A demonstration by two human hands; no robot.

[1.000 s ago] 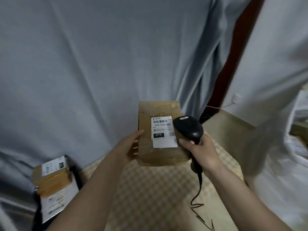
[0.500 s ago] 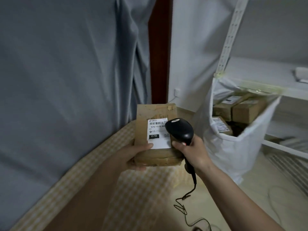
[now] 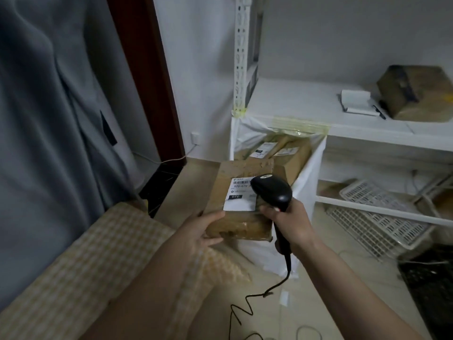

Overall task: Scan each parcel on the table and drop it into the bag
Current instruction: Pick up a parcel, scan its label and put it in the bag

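While the left hand (image 3: 196,231) grips the near end of the brown parcel (image 3: 241,204), the right hand (image 3: 290,222) clutches the black scanner (image 3: 272,191) over its label (image 3: 240,195), near the white bag (image 3: 307,182).

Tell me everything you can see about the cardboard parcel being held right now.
The parcel is a brown cardboard box, creased, with glossy tape along its near edge. A white shipping label on its top face shows a barcode, "070-070" and a black "070" tag. It is held in the air, tilted, in front of the white bag. The left hand grips its near left corner, thumb on top. The black scanner in the right hand overlaps the label's right side.
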